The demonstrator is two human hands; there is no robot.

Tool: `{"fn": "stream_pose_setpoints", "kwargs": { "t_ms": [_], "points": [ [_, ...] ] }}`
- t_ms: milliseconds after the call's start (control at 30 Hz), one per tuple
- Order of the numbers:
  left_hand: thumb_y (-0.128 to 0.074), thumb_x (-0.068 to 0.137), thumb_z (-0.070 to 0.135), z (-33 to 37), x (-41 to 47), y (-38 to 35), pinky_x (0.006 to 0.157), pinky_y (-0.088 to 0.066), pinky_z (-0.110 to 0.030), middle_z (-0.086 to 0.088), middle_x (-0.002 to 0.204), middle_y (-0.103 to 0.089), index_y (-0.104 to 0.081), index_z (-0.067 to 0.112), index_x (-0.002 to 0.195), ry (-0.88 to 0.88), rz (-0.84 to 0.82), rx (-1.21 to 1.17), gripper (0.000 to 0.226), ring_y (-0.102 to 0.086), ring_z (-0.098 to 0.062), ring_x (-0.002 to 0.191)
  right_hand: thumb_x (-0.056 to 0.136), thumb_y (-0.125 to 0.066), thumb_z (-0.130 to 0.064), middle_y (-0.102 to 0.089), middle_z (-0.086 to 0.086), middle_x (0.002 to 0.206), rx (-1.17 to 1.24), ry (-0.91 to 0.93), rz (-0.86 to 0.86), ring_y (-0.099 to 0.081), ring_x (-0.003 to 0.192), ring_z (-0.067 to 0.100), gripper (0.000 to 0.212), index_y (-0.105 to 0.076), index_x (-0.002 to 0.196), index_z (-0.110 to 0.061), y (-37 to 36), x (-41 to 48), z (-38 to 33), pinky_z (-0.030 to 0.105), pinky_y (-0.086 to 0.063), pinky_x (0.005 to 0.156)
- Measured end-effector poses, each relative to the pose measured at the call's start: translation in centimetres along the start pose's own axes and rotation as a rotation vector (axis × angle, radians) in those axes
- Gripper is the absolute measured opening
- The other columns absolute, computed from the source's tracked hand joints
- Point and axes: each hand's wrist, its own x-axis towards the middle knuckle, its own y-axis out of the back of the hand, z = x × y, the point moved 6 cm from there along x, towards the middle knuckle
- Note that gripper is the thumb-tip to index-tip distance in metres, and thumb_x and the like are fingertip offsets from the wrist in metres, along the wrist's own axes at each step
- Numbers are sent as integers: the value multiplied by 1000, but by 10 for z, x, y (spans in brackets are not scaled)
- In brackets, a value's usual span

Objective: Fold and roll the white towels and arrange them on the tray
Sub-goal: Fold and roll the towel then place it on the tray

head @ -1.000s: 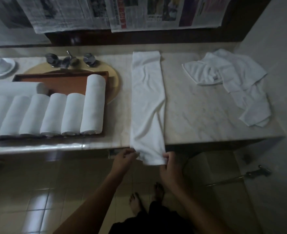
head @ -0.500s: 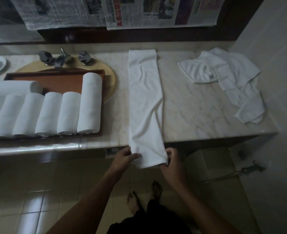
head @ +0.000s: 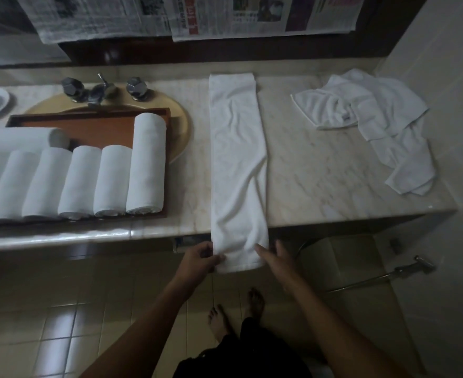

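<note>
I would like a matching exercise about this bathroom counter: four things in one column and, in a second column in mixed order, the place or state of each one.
Things
1. long folded towel
2. rolled towels
3. loose towels
4. tap

Places or states
A. in a crumpled heap at the right end of the counter
B. behind the basin
C. lying on the tray
D. spread flat, near end hanging over the counter edge

Pairs: 1-D, 2-C, 3-A, 4-B
</note>
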Motion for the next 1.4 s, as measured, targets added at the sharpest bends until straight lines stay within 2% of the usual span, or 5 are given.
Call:
{"fn": "stream_pose_setpoints", "kwargs": {
  "t_ms": [133,300,567,800,1400],
  "points": [
    [-69,93,3,4,-2,-4,95,-56,-54,-16,111,-76,-65,-8,114,34,-39,-89,24,-72,-38,106,45,-94,-71,-67,5,136,75,10,-167,-67,121,24,122,-56,143,-10,-8,9,-10,45,-51,108],
    [-65,93,-3,15,-3,2,94,-57,-46,-16,117,-75,-67,-3,121,34,-28,-297,28,-72,-34,107,78,-81,-9,-73,13,124,407,140,-344,-70,115,29,55,-63,130,-6,-1,-11,-32,45,-55,99],
    [-72,85,-7,-3,-6,1,68,-59,-33,-8,88,-79,-75,5,94,-10,72,68,15,-72,-23,79,85,-84,-20,-77,5,107,-115,147,27,-72,91,10,36,-72,117,-9,18,6,12,30,-58,81],
    [-63,92,-6,9,-11,-11,63,-55,-26,-7,87,-72,-62,7,89,98,31,-117,14,-65,-20,75,64,-87,-10,-69,4,125,108,113,-179,-70,99,4,85,-48,139,-10,10,-9,20,25,-59,74],
    [-57,94,-4,70,-26,-17,65,-52,-26,-6,76,-58,-67,4,101,48,-53,-374,15,-55,-13,64,85,-68,5,-74,-16,100,115,470,219,-69,94,5,37,-71,102,-28,51,-69,-37,23,-54,79]
  ]
}}
